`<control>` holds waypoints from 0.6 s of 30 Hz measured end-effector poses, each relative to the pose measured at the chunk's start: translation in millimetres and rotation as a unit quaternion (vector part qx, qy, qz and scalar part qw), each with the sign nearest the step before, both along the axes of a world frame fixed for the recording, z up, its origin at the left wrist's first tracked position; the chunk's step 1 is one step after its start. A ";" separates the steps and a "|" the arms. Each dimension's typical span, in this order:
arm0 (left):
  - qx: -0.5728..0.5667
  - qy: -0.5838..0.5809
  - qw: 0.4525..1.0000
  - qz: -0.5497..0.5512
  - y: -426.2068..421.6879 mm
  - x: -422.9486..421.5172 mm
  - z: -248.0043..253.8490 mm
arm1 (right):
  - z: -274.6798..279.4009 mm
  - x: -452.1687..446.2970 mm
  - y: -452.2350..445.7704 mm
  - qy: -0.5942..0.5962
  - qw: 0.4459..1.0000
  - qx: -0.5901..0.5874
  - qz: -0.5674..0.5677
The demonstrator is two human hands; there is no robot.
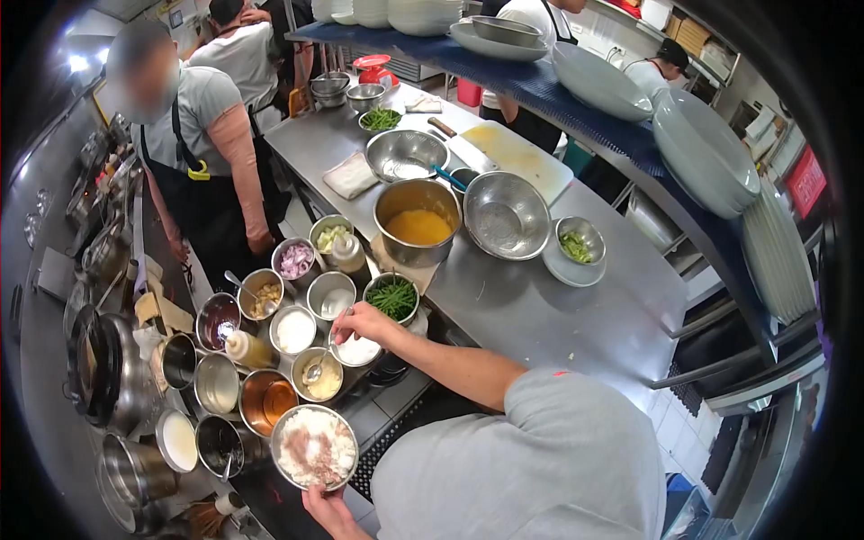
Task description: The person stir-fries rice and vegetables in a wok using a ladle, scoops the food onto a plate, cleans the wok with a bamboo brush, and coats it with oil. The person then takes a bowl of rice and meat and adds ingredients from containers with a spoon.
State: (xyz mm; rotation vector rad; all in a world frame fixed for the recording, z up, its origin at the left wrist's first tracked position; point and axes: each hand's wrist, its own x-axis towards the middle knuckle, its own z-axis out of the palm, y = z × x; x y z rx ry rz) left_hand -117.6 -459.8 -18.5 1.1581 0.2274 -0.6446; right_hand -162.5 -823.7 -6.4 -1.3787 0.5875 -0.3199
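My left hand (pixel 330 510) grips the rim of a metal bowl (pixel 315 447) from the near side. White powder like flour and a pinkish-brown powder lie heaped in it. Over a round container of white powder (pixel 359 352), my right hand (pixel 364 326) is closed on a thin metal handle, probably a spoon, whose lower end I cannot make out. Beside it stand a container with pale yellow grains and a spoon (pixel 317 376), a container of chopped green beans or herbs (pixel 391 297), and a white-filled container (pixel 293 330).
Several more ingredient containers and squeeze bottles (pixel 250 350) crowd the left. On the steel table (pixel 504 310) are a pot of orange liquid (pixel 418 225), metal bowls (pixel 506 216), a knife and a cutting board (pixel 517 157). A co-worker (pixel 202 135) stands across; plates (pixel 706 153) line the blue shelf.
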 end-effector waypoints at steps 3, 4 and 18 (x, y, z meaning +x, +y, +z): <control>-0.005 -0.007 1.000 0.009 -5.6 -4.7 8.1 | 33.5 -9.0 4.9 -0.050 0.997 0.051 0.005; -0.011 -0.018 1.000 0.004 -9.8 -5.5 10.9 | 52.9 -16.4 10.2 -0.081 0.996 0.035 0.029; -0.004 -0.006 1.000 0.014 -4.0 -29.7 0.4 | -1.4 22.8 28.0 0.046 0.948 -0.302 0.093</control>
